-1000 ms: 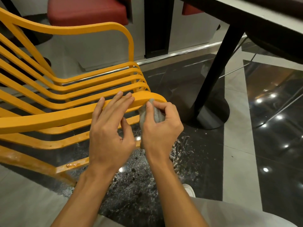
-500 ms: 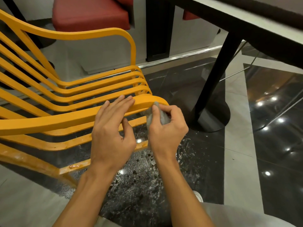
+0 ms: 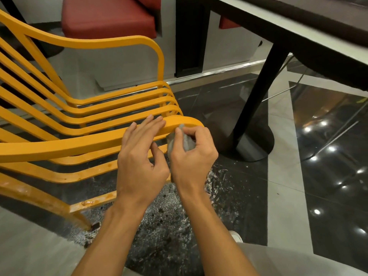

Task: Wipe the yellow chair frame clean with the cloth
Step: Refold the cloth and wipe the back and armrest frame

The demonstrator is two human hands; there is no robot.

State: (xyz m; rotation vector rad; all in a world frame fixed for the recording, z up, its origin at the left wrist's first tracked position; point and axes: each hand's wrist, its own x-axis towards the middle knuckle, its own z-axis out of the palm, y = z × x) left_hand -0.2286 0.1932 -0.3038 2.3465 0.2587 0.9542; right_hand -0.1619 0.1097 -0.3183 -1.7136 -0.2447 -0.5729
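Fingers (image 3: pixel 152 124) of left hand (image 3: pixel 139 162) are lying straight on yellow chair frame (image 3: pixel 59 148); right hand (image 3: pixel 195 160) is pinching grey cloth (image 3: pixel 188 143) at armrest end, unmoved.

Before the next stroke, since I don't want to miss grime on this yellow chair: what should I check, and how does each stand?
1. Cloth gripped in right hand: ok.
2. Cloth against yellow chair frame at the armrest front curve: ok.
3. Left hand fingers flat on armrest, steadying: ok.
4. Lower bars clean: not ok, brown residue shows.
5. Cloth clean enough: cannot tell.
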